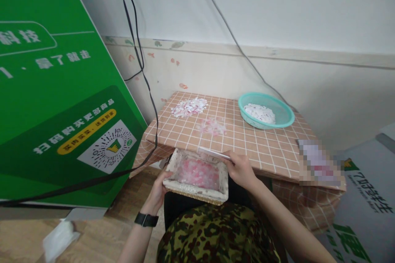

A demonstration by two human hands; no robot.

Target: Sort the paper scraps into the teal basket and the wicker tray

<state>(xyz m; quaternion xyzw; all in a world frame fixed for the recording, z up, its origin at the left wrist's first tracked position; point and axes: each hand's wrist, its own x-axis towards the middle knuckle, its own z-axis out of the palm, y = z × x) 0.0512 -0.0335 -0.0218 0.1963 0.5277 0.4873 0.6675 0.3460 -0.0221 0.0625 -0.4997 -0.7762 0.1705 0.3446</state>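
Along the near edge of the brown, white-checked cloth-covered table (262, 148), my left hand (161, 189) curls round the nine-o'clock side of a cloth-lined rectangular wicker basket (197, 194), while my right hand (240, 167), nearer the loose pink-and-white flakes (212, 126) at its eleven o'clock, pinches a thin whitish strip (212, 153), long axis toward nine-to-ten.

We see a small rectangular basket (197, 193), open side up, its whitish lining dark-spotted, woven tan side showing below, held just off the near edge of the desk (173, 131). Inside it we find pink and whitish pieces (199, 172) covering the bottom. By its far rim we see a thin pale strip (212, 153), slanting.
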